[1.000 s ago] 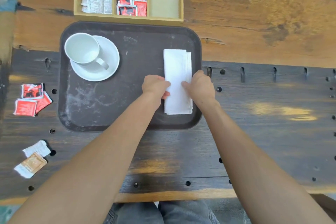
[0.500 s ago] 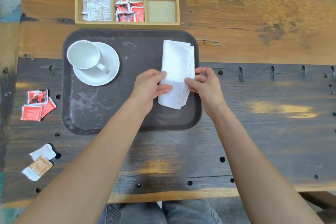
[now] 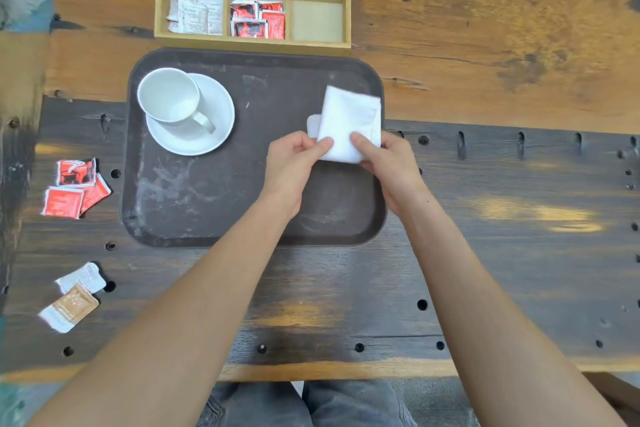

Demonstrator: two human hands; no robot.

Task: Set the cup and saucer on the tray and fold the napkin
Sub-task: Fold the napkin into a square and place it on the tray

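Note:
A white cup [image 3: 169,95] stands on a white saucer [image 3: 214,128] at the far left of the dark brown tray [image 3: 207,204]. Over the tray's right side, a white napkin [image 3: 349,121] is doubled over into a short, thick rectangle. My left hand [image 3: 294,163] pinches its near left corner, thumb on top. My right hand [image 3: 388,159] pinches its near right corner. The napkin's near edge is hidden between my fingers.
A wooden three-compartment box [image 3: 252,9] behind the tray holds white packets, red packets and one bare slot. Loose red packets [image 3: 74,187] and white and tan packets [image 3: 74,298] lie left of the tray. The table's near edge runs just above my knees.
The napkin lay flat as a long strip on the tray. Both hands lifted its near end and folded it away from me, so it is now about half as long.

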